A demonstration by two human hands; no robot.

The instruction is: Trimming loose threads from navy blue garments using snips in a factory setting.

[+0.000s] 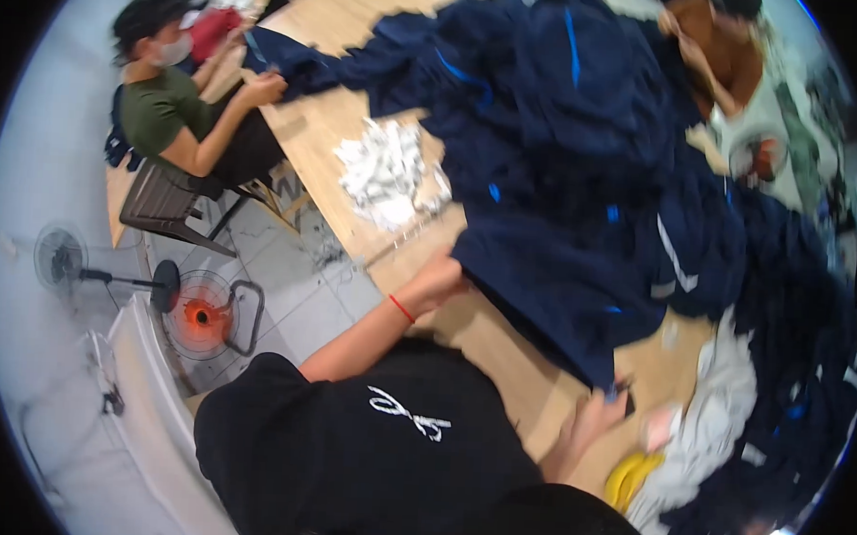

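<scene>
A navy garment [562,273] with light blue and white trim lies spread on the wooden table [501,357], at the front of a big heap of similar navy clothes [560,92]. My left hand [435,283], with a red string on its wrist, grips the garment's near left edge, and its fingers are tucked into the fabric. My right hand [586,425] is blurred and pinches the garment's lowest corner near the table's front edge. My black shirt fills the bottom of the view.
A seated person in a green shirt [163,103] handles navy cloth at the table's far left. Another person [720,51] works at the top right. White scraps [385,170] lie mid-table. Pale cloth [719,414] and something yellow [630,475] lie right. Two fans [202,315] stand on the floor.
</scene>
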